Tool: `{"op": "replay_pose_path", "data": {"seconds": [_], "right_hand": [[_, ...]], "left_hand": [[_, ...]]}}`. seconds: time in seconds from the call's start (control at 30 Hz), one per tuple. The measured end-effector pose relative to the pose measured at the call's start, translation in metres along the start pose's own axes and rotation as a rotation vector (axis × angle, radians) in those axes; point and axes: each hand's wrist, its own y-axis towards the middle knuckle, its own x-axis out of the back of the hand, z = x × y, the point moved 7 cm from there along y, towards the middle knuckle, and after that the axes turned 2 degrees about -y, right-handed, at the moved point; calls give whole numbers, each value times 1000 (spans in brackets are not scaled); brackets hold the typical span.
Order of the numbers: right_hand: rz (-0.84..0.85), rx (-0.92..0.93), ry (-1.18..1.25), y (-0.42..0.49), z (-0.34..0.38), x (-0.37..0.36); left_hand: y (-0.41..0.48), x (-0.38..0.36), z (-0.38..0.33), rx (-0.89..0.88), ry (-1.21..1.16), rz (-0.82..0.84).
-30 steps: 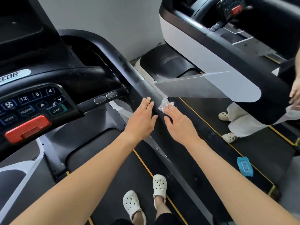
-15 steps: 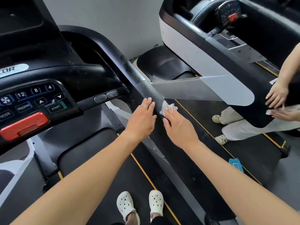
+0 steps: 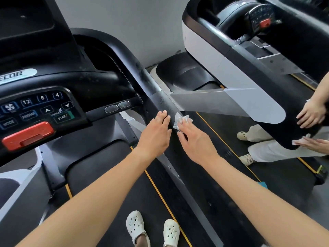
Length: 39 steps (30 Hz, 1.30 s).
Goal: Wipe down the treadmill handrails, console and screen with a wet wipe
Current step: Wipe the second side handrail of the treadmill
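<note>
Treadmills: two, the near treadmill (image 3: 160,98) under both hands, the second treadmill (image 3: 222,68) right of the right hand.
Hands: four, the left hand (image 3: 156,134) and right hand (image 3: 195,142) side by side, another person's upper hand (image 3: 311,114) and lower hand (image 3: 315,144) well to their right.
Wet wipes: one wet wipe (image 3: 178,121) under the right hand.
Red stop bars: two, the near stop bar (image 3: 28,135) well left of the left hand, the far stop bar (image 3: 265,23) beyond the right hand.
Oval buttons (image 3: 111,109): two, just left of the left hand's fingertips.
Number keys (image 3: 42,98): three, left of the left hand.
Clogs: four, two white clogs (image 3: 135,227) below both hands, two patterned clogs (image 3: 243,135) right of the right hand.
</note>
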Motion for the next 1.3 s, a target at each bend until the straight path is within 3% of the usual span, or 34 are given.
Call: {"op": "replay_pose_path", "data": {"seconds": [0.13,0.33,0.43,0.67,0.87,1.07,1.3], "right_hand": [[-43,89,-25,-19,-6,5],[28,-165,301,28,-29,-2],[48,-176,422,18,-36,0],[94,-161,490,-11,-64,0],[265,-236,576,24,-62,-9],[223,-196,582,-16,-73,3],[315,-145,572,38,-49,-6]], "left_hand": [[2,-5,-3,14,70,9],[-1,3,-11,131,-40,-14],[0,2,-15,155,-15,8],[3,-6,-32,245,20,21],[5,-5,-37,278,121,58],[9,-10,-36,290,150,107],[12,-2,-37,319,143,131]]}}
